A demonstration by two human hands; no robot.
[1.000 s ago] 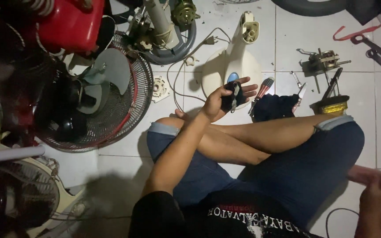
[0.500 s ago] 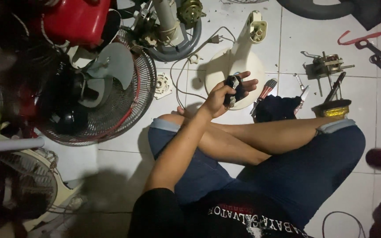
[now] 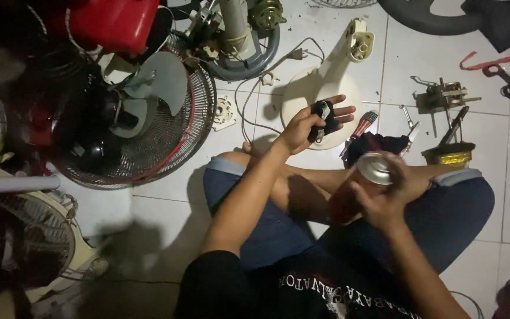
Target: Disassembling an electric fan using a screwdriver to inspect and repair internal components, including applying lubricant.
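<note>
The left hand (image 3: 305,125) holds a small black part (image 3: 324,120), its fingers half open. The right hand (image 3: 385,198) grips a can (image 3: 361,186); nothing sprayed yet, I think.

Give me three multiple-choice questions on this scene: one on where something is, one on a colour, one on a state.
1. Where is the cream fan base?
A. on the tiled floor
B. on a shelf
C. in a box

2. What colour is the grille rim of the fan lying on the floor?
A. red
B. yellow
C. white

3. The left hand is
A. empty
B. holding a small black part
C. flat on the floor

A: it lies on white tiles.
A: its rim shows red.
B: the fingers cradle the part.
</note>
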